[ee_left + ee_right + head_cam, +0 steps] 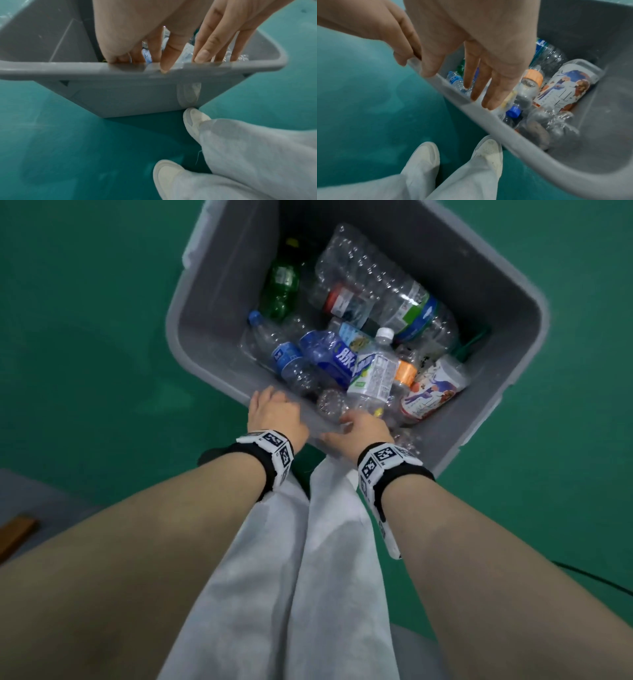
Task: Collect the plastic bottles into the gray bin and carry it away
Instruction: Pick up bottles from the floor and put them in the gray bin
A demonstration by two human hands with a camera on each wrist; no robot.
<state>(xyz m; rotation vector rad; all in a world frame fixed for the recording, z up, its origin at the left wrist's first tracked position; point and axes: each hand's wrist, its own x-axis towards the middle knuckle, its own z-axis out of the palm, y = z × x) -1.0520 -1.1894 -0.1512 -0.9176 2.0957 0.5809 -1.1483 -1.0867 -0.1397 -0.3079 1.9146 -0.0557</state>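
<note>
The gray bin [527, 302] stands on the green floor, holding several plastic bottles: a green one [281, 289], a big clear one [376, 285], a white-capped one [373, 371] and one with a picture label [435, 388]. My left hand [270, 409] grips the near rim [68, 70], fingers hooked inside and thumb [164, 67] on the edge. Beside it, my right hand [359, 422] reaches over the same rim [522, 146] with straight fingers [479, 94] above the bottles, holding nothing. The picture-label bottle [565, 86] lies just past those fingers.
My white shoes [489, 150] and gray trouser legs [308, 542] stand right against the bin's near wall [137, 97]. A black cable [589, 577] crosses the floor at the right. A brown wooden piece [17, 532] lies on a gray mat at the left.
</note>
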